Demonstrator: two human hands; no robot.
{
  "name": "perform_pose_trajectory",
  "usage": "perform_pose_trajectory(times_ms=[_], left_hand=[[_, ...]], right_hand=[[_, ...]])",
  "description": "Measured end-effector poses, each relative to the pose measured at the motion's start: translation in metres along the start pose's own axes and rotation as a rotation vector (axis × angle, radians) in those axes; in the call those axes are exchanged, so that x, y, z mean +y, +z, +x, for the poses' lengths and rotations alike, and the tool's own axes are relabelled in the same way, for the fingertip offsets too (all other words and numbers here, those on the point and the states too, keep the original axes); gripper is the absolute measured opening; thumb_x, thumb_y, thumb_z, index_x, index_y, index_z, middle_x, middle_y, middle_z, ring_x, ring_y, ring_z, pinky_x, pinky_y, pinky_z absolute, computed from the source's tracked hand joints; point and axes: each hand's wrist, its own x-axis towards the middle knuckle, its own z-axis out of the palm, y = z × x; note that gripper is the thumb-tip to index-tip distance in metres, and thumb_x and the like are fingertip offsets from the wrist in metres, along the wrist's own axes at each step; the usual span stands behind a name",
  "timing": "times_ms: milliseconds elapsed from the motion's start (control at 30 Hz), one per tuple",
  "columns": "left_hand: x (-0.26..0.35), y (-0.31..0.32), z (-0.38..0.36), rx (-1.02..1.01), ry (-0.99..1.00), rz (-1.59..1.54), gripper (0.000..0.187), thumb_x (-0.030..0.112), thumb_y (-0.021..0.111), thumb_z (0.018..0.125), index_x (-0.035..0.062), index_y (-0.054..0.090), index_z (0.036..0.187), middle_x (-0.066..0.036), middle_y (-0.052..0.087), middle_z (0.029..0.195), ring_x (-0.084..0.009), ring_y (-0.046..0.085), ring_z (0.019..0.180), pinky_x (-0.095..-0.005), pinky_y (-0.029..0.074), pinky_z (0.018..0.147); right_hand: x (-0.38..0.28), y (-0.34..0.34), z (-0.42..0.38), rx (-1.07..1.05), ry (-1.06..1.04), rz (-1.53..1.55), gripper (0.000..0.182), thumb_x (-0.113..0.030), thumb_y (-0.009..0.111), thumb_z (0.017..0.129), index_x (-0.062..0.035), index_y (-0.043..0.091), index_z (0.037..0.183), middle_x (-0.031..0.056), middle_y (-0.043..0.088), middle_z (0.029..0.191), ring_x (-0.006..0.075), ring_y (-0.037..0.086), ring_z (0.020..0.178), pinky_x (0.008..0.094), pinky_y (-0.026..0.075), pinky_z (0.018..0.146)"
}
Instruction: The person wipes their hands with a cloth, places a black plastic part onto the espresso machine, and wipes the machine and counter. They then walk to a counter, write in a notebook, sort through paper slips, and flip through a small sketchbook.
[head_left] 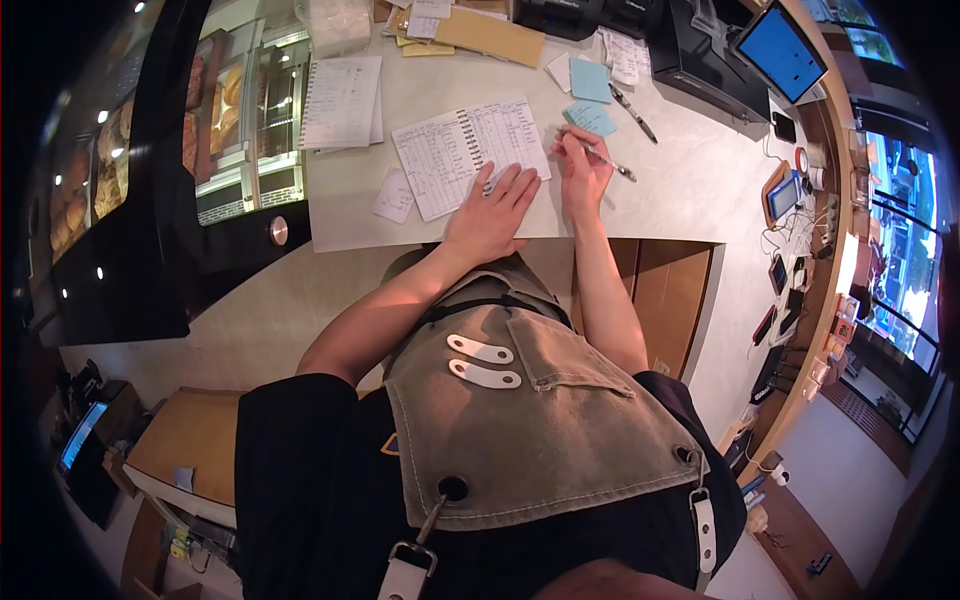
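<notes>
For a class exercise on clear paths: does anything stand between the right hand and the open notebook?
Nothing visible stands between the right hand, which holds a pen, and the open notebook. The left hand does rest across its lower edge.

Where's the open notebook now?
In the head view, the open notebook lies on the counter, under the left hand and left of the right hand.

1. Lit display case [255, 115] adjoins the left edge of the counter [345, 205]; baked goods [228, 100] visible inside.
2. Tan envelope [492, 36] lies flat near the far edge.
3. Black box-like unit [710, 78] occupies the far right corner.
4. Monitor [780, 52] beside it shows a blue screen.
</notes>
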Motion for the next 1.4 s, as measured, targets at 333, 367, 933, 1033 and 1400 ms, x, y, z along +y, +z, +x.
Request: perform_pose_trajectory(times_ms=[333, 367, 933, 1033, 1400], left_hand=[[0.005, 0.009, -0.001, 0.077, 0.009, 0.052, 0.102, 0.062, 0.075, 0.073, 0.0049, 0.041, 0.150, -0.007, 0.044, 0.153, -0.0247, 0.038, 0.144, -0.0543, 0.018, 0.123], [0.006, 0.008, -0.001, 0.069, 0.010, 0.053, 0.101, 0.062, 0.075, 0.074, 0.0049, 0.041, 0.150, -0.008, 0.044, 0.153, -0.0249, 0.038, 0.145, -0.0547, 0.018, 0.123], [0.032, 0.006, -0.064, 0.929, -0.455, -0.038, 0.069, 0.028, 0.070, 0.091, -0.0001, 0.041, 0.147, -0.019, 0.042, 0.152, -0.0370, 0.038, 0.139, -0.0600, 0.018, 0.117], [0.069, 0.018, -0.063, 0.710, -0.494, -0.098, 0.056, 0.024, 0.070, 0.092, 0.0033, 0.053, 0.141, -0.016, 0.060, 0.129, -0.0335, 0.055, 0.120, -0.0536, 0.036, 0.107], [0.100, 0.051, -0.049, 0.315, -0.396, -0.352, 0.047, 0.023, 0.068, 0.096, 0.0115, 0.060, 0.140, -0.008, 0.066, 0.079, -0.0247, 0.064, 0.070, -0.0382, 0.053, 0.064]], right_hand=[[-0.018, -0.061, -0.044, -0.135, 0.042, -0.192, 0.027, -0.007, 0.066, 0.099, 0.0041, 0.060, 0.123, 0.0073, 0.067, 0.097, 0.0104, 0.060, 0.078, 0.0251, 0.051, 0.072], [-0.020, -0.068, -0.044, -0.160, 0.057, -0.239, 0.028, -0.008, 0.066, 0.099, 0.0041, 0.060, 0.123, 0.0060, 0.067, 0.094, 0.0093, 0.059, 0.076, 0.0241, 0.050, 0.069], [-0.092, -0.185, -0.036, -0.109, 0.103, -0.398, 0.031, -0.019, 0.066, 0.101, 0.0021, 0.066, 0.123, -0.0006, 0.063, 0.087, 0.0054, 0.052, 0.072, 0.0199, 0.041, 0.064], [-0.109, -0.206, -0.053, -0.228, 0.133, -0.582, 0.028, -0.020, 0.064, 0.101, 0.0004, 0.071, 0.118, -0.0032, 0.059, 0.082, 0.0059, 0.048, 0.072, 0.0221, 0.039, 0.064], [-0.106, -0.218, -0.109, -0.489, 0.278, -0.811, 0.030, -0.025, 0.059, 0.102, 0.0020, 0.074, 0.099, 0.0051, 0.058, 0.072, 0.0103, 0.049, 0.068, 0.0282, 0.040, 0.062]])
